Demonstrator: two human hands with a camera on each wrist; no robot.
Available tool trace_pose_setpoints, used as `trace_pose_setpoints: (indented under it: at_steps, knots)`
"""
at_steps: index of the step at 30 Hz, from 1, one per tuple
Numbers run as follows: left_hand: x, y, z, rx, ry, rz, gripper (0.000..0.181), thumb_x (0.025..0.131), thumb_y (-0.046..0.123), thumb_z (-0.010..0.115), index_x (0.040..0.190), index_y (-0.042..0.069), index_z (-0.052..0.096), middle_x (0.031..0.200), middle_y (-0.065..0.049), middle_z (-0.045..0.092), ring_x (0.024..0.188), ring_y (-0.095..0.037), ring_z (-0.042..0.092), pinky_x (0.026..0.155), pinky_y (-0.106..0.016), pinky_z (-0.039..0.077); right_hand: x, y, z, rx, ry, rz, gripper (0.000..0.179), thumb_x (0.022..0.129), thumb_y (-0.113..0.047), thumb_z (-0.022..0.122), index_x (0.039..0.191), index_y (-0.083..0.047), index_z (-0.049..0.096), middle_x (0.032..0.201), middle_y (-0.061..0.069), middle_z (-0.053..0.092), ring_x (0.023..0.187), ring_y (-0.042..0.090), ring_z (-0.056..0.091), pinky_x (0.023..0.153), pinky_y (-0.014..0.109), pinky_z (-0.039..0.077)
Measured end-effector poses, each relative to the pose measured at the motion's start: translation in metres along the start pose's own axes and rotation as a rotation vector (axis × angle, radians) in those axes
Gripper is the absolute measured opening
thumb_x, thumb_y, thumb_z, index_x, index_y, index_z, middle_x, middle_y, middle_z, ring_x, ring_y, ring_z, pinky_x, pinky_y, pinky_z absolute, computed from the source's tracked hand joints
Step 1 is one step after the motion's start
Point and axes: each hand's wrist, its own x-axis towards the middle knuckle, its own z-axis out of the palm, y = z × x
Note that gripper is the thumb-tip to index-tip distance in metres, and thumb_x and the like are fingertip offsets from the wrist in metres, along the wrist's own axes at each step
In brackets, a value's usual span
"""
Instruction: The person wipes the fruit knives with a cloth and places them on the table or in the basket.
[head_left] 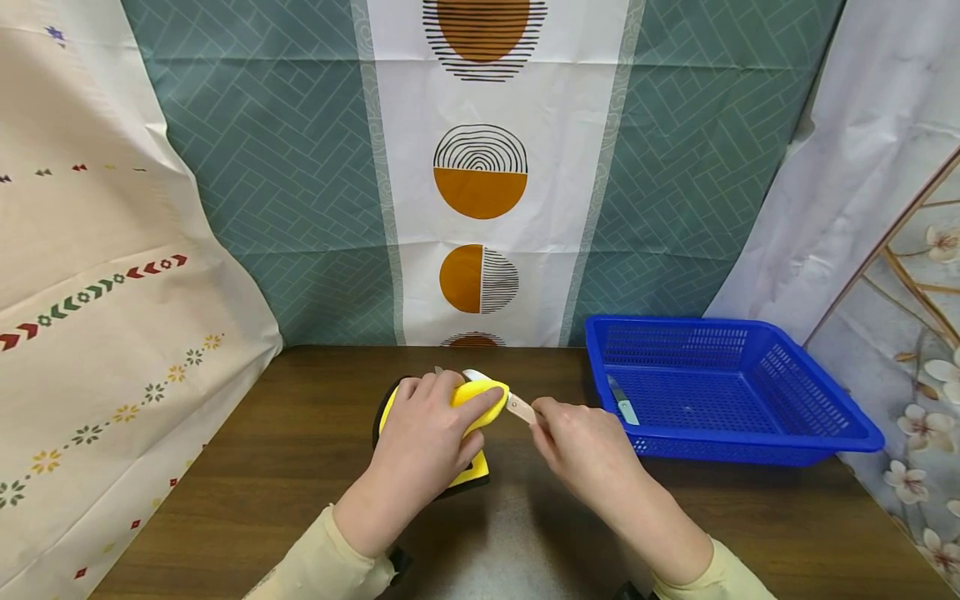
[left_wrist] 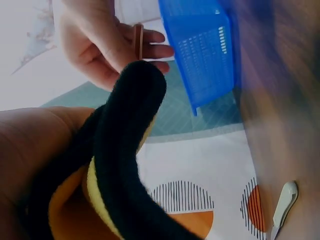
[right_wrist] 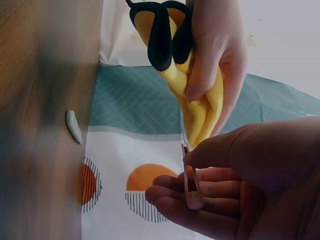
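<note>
My left hand (head_left: 427, 425) grips a yellow cloth with black edging (head_left: 476, 389), bunched in folds, its lower part hanging beneath the hand. The cloth is folded around the blade end of a knife (head_left: 521, 408), so most of the blade is hidden. The right hand (head_left: 588, 442) holds this knife by its pale pink, slotted handle, between thumb and fingers in the right wrist view. Behind the cloth, a second knife with a pale handle (left_wrist: 285, 205) lies on the table, partly covered by the left hand in the head view.
At the right stands a blue plastic basket (head_left: 738, 442) with perforated walls. A knife with a whitish handle (head_left: 627, 411) lies inside it, by its left wall. The brown wooden table (head_left: 247, 467) meets patterned fabric hangings (head_left: 300, 167) at the back and sides.
</note>
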Motion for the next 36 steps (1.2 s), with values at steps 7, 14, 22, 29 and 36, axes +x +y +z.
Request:
trace_pose_setpoints:
  at_steps: [7,14,22,29,36]
  knots:
    - [-0.001,0.005,0.002,0.017,0.013,0.025,0.049,0.082,0.019,0.086,0.129,0.03,0.078,0.103,-0.011,0.063,0.087,-0.032,0.063,0.078,-0.047,0.05,0.0,0.0,0.0,0.003,-0.009,0.004,0.014,0.092,-0.012,0.086,0.097,-0.007,0.074,0.066,-0.006,0.059,0.052,0.013,0.054,0.046,0.035,0.044]
    - [-0.001,0.006,0.002,0.018,-0.001,0.021,0.048,0.083,0.02,0.085,0.13,0.031,0.078,0.104,-0.011,0.064,0.088,-0.032,0.063,0.08,-0.047,0.05,0.001,0.0,-0.001,0.004,-0.029,0.01,0.014,0.093,-0.012,0.087,0.098,-0.007,0.074,0.066,-0.006,0.06,0.052,0.012,0.052,0.046,0.034,0.043]
    - [0.0,0.004,0.001,0.028,-0.012,0.018,0.048,0.084,0.021,0.085,0.131,0.031,0.078,0.105,-0.012,0.064,0.089,-0.033,0.064,0.08,-0.048,0.051,0.001,0.0,-0.001,0.002,-0.016,0.005,0.013,0.093,-0.011,0.086,0.097,-0.008,0.073,0.065,-0.006,0.057,0.052,0.013,0.051,0.046,0.035,0.043]
    - [0.0,-0.001,0.001,0.04,-0.032,0.002,0.05,0.085,0.023,0.086,0.133,0.031,0.078,0.108,-0.012,0.066,0.09,-0.033,0.064,0.081,-0.049,0.052,0.001,0.0,-0.001,-0.003,-0.012,0.001,0.013,0.093,-0.011,0.086,0.098,-0.007,0.074,0.065,-0.006,0.058,0.051,0.013,0.051,0.045,0.035,0.043]
    - [0.0,-0.006,0.001,0.05,-0.038,-0.017,0.048,0.087,0.022,0.084,0.133,0.031,0.078,0.107,-0.011,0.065,0.089,-0.033,0.064,0.081,-0.049,0.051,0.001,0.0,0.0,-0.009,-0.011,-0.002,0.014,0.092,-0.011,0.086,0.098,-0.007,0.075,0.065,-0.005,0.06,0.051,0.014,0.053,0.046,0.036,0.044]
